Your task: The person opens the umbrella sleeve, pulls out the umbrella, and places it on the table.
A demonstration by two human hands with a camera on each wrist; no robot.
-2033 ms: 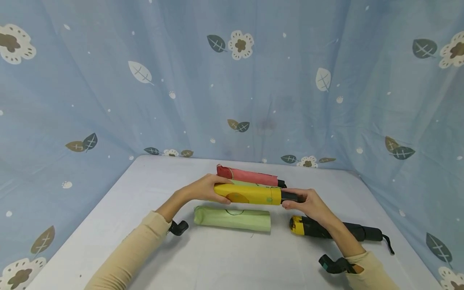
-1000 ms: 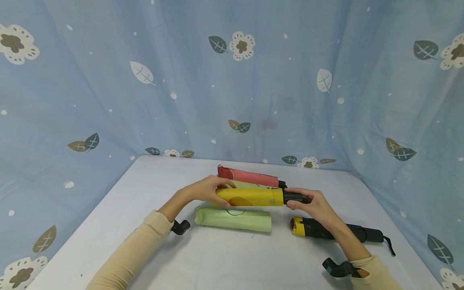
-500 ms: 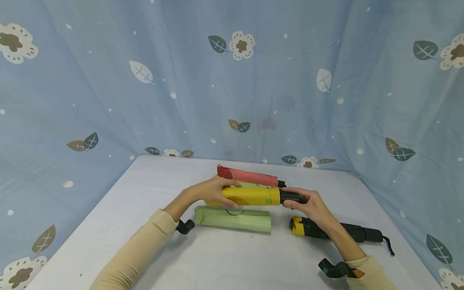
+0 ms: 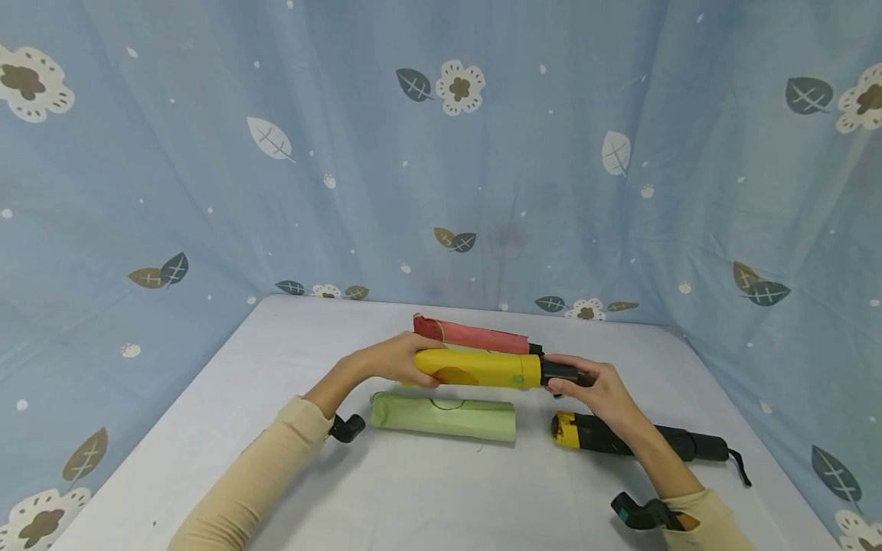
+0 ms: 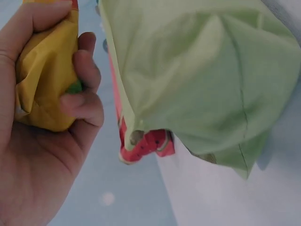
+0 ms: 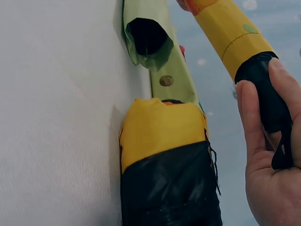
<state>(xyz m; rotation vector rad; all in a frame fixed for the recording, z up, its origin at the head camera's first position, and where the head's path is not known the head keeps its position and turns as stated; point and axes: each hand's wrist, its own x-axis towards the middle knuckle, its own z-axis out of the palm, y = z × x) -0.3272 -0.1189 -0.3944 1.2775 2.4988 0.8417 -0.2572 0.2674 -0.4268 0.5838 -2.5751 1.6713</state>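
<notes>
A folded umbrella in a yellow sleeve [image 4: 482, 368] is held level above the table by both hands. My left hand [image 4: 398, 360] grips the sleeve's closed left end, its fingers curled round the bunched cloth in the left wrist view. With thumb and fingers, my right hand [image 4: 591, 389] holds the black handle [image 6: 263, 89], whose strap hangs over the palm. Just in front lies a light green umbrella sleeve [image 4: 442, 417]; its open end looks dark and hollow in the right wrist view. Behind the yellow umbrella is a red-sleeved umbrella [image 4: 482, 336] with a black handle end.
A black and yellow folded umbrella [image 4: 637, 436] with a wrist strap lies at the right, partly under my right forearm. Another light green item [image 6: 176, 84] sits behind, mostly hidden. The white table [image 4: 441, 497] meets a blue patterned curtain [image 4: 344, 191] at the back.
My left hand slid right along the yellow sleeve half a second ago and is now back at its left end. The umbrella has shifted slightly right and up; the other umbrellas stay put.
</notes>
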